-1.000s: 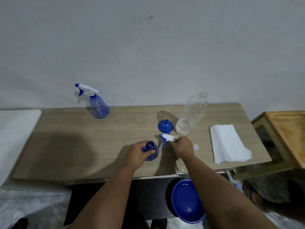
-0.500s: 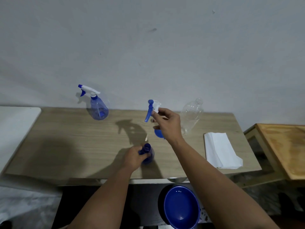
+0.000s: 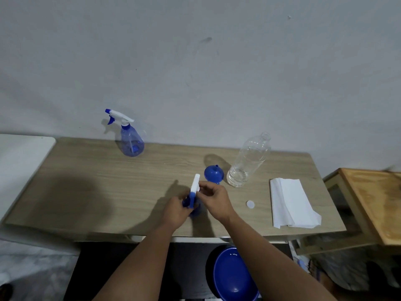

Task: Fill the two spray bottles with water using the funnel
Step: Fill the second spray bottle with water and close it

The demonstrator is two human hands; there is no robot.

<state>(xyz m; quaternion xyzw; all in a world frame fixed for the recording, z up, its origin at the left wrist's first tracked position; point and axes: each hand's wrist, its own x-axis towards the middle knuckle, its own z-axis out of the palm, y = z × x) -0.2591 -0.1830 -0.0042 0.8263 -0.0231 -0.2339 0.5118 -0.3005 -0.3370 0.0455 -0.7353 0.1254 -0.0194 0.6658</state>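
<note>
Looks nearly done: left hand (image 3: pixel 176 210) wrapped round near spray bottle (image 3: pixel 193 210) at table (image 3: pixel 108 181) front, right hand (image 3: pixel 213 199) pinching trigger head (image 3: pixel 194 187) onto its neck. Far spray bottle (image 3: pixel 131 142) already capped, funnel (image 3: pixel 213 174) set aside beside near-empty water bottle (image 3: pixel 249 161).

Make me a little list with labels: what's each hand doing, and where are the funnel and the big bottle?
left hand: grips small blue spray bottle on wooden table
right hand: pinches white and blue trigger sprayer head over that bottle
blue plastic funnel: upside down on table
clear plastic water bottle: uncapped, little water left
second spray bottle: far left, sprayer on
</note>
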